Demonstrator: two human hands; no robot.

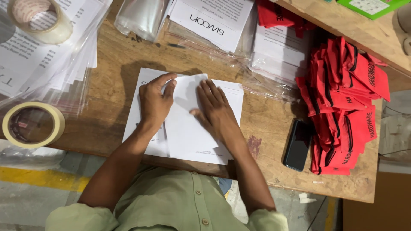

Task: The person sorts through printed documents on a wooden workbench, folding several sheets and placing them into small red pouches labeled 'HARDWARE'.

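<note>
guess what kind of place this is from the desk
Probably a packing bench in a small workshop or warehouse. Both hands, left hand and right hand, press a folded white sheet on a worn wooden table, beside red fabric pouches, clear plastic bags and tape rolls.

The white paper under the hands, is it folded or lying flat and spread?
Folded: the white paper has one flap turned over the sheet, pressed flat by the left hand and right hand.
</note>
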